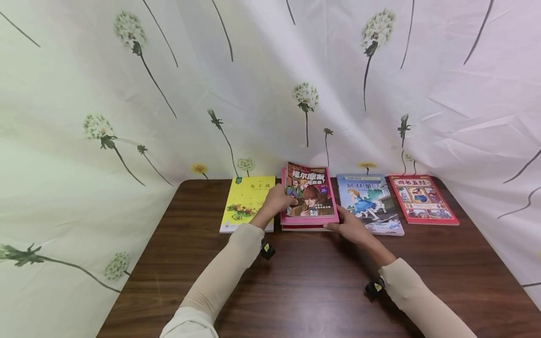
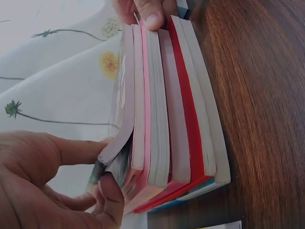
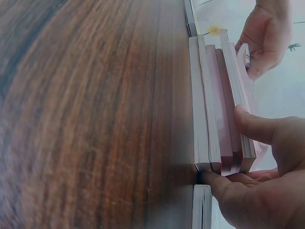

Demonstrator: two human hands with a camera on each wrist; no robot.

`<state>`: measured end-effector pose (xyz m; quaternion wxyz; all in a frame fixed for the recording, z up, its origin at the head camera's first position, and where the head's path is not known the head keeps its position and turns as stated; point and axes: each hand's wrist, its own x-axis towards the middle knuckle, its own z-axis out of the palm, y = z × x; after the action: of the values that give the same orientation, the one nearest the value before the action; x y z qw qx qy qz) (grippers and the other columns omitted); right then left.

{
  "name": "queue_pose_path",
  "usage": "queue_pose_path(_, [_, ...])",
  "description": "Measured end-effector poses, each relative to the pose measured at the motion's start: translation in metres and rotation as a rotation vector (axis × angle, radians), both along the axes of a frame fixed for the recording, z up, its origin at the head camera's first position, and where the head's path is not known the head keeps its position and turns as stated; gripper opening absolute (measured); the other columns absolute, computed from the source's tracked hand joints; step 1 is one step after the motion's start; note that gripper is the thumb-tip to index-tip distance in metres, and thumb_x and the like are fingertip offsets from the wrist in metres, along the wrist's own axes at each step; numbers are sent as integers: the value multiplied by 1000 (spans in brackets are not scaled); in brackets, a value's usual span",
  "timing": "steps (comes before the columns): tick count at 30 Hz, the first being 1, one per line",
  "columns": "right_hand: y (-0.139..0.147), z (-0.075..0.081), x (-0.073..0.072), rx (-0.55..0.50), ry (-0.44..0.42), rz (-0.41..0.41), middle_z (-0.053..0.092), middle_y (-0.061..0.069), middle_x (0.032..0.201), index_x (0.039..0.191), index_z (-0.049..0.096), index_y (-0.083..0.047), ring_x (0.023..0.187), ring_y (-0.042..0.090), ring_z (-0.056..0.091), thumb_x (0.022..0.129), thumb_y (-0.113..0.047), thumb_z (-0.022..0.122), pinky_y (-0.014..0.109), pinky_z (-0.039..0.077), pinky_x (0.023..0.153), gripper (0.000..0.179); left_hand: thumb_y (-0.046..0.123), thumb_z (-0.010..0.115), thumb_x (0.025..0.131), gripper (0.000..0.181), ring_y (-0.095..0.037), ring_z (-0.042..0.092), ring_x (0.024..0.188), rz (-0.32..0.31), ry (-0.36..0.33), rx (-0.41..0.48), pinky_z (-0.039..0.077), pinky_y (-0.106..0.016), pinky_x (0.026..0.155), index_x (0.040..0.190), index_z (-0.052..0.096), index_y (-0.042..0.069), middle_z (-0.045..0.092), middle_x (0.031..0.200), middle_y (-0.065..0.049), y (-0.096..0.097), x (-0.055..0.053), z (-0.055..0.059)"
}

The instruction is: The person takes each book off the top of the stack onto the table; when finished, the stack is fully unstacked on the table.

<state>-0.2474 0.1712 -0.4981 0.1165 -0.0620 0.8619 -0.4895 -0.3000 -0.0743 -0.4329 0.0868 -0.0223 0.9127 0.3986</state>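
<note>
A stack of several books (image 2: pixel 157 109) lies at the middle of the table's far side, with pink and red covers showing along its edges. On top is a dark red book (image 1: pixel 312 190) with a detective in a brown cap on its cover. My left hand (image 1: pixel 277 201) pinches this top book at its left edge; in the left wrist view its corner is bent up between thumb and fingers. At the stack's near right corner, my right hand (image 1: pixel 351 228) grips the books, its thumb (image 3: pixel 255 125) against the page edges and its fingers low at the side.
Left of the stack lies a yellow book (image 1: pixel 245 204). To the right are a blue book (image 1: pixel 367 202) with a girl in a blue dress and a red book (image 1: pixel 424 199). A dandelion-print cloth (image 1: pixel 262 94) hangs behind the brown wooden table (image 1: pixel 304 291).
</note>
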Motion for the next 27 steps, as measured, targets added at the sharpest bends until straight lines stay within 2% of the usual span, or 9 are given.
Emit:
queue_pose_path(4, [0,0,1,-3,7,4,45,31,162,167,29,0,150,50,43,101,-20,72,66,34,125,81,10,80,92,47,-13,31,53,-11,15,24,30,-28,50,65,42,13,36,62,1,0,2,-1])
queue_pose_path(6, [0,0,1,-6,6,8,45,31,162,167,29,0,150,49,45,101,-20,72,66,34,125,82,7,75,93,30,-14,34,56,-7,31,75,32,-29,52,80,48,8,41,70,-2,0,4,0])
queue_pose_path(8, [1,-1,0,-11,4,6,46,31,161,167,28,0,148,48,47,101,-19,72,65,36,125,82,3,66,95,20,-15,34,61,-10,37,181,34,-29,56,107,50,-2,41,79,-5,-1,7,0])
queue_pose_path(10, [1,-2,0,-5,7,8,47,31,160,167,28,0,147,48,48,101,-20,72,65,37,124,83,2,57,98,50,-15,38,66,-4,24,308,38,-29,60,141,35,-10,41,87,-6,-2,9,0])
queue_pose_path(12, [2,-2,-1,-5,4,4,49,30,160,167,28,0,147,48,48,101,-20,72,64,37,124,82,3,50,102,74,-15,37,66,3,-2,422,37,-29,62,161,8,-12,39,87,-6,-2,11,-1])
queue_pose_path(14, [2,-3,-2,-1,0,4,49,30,159,168,28,-1,148,48,47,101,-20,72,64,36,125,82,7,50,106,80,-13,42,68,17,-10,484,41,-26,63,163,-2,-12,41,87,-4,-2,12,-1])
queue_pose_path(20, [2,-2,-4,-6,-1,2,49,29,160,168,28,-1,149,48,46,102,-20,71,65,36,125,81,10,66,104,56,-16,52,83,42,6,519,49,-24,67,147,35,-10,53,101,-10,-7,13,-2])
queue_pose_path(24, [2,-3,-3,-8,-5,7,50,28,159,168,27,-2,148,48,47,103,-20,70,65,36,125,80,9,64,105,56,-22,61,99,39,17,528,57,-26,76,152,37,-8,57,124,-21,-12,13,-1])
queue_pose_path(27, [2,-3,-2,-5,-8,8,49,28,160,168,27,-2,149,48,47,103,-21,70,65,36,125,80,8,63,105,56,-23,61,105,47,46,547,58,-27,80,152,37,-6,56,128,-22,-16,13,-1])
